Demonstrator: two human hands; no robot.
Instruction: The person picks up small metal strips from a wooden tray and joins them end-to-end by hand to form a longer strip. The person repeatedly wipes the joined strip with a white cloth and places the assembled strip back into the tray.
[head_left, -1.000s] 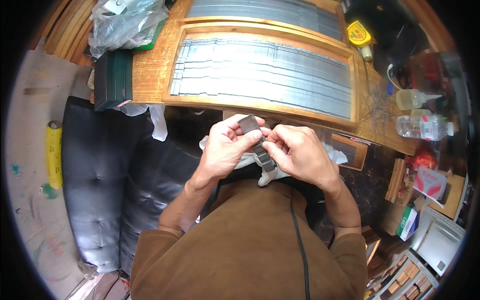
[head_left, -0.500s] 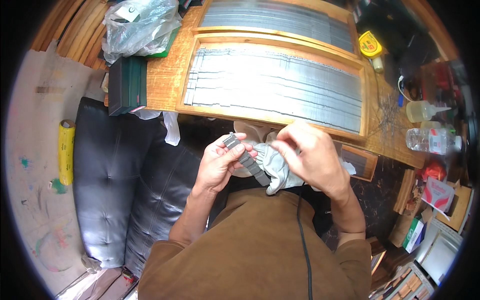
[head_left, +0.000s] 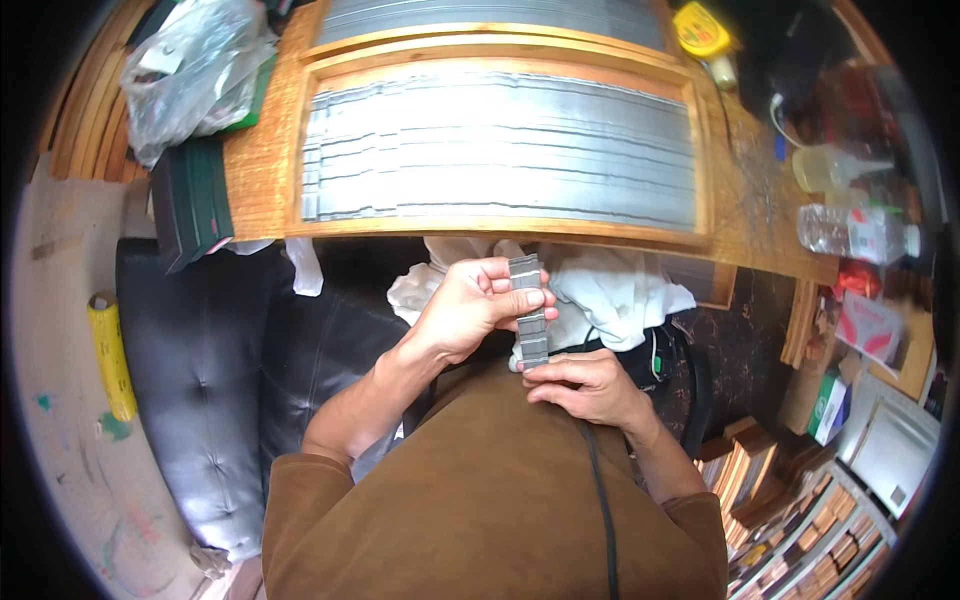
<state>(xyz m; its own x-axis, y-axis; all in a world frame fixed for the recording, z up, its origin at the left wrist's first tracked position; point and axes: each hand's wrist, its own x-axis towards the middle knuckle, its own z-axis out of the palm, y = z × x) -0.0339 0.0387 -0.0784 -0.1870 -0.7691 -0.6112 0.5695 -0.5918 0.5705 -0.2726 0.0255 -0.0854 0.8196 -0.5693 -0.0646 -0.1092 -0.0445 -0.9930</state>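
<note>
My left hand (head_left: 480,305) grips a narrow stack of thin grey metal pieces (head_left: 532,333) between thumb and fingers, holding it nearly upright in front of my body. At the stack's lower end is my right hand (head_left: 590,388), its thumb and fingers closed on the bottom edge. A white cloth (head_left: 615,300) lies behind and to the right of the stack. Beyond the hands, a wooden tray (head_left: 500,228) on the bench holds rows of similar shiny grey metal pieces.
A second wooden tray (head_left: 500,45) stands behind the first. On the bench (head_left: 258,190) are a plastic bag (head_left: 195,75), a dark green box (head_left: 195,200), a yellow tape measure (head_left: 702,32) and a plastic bottle (head_left: 850,232). A black padded seat (head_left: 200,390) is at left.
My right hand has come down from above the cloth to the stack's lower end. My left hand has shifted right and turned the stack more upright. The whole view has shifted.
</note>
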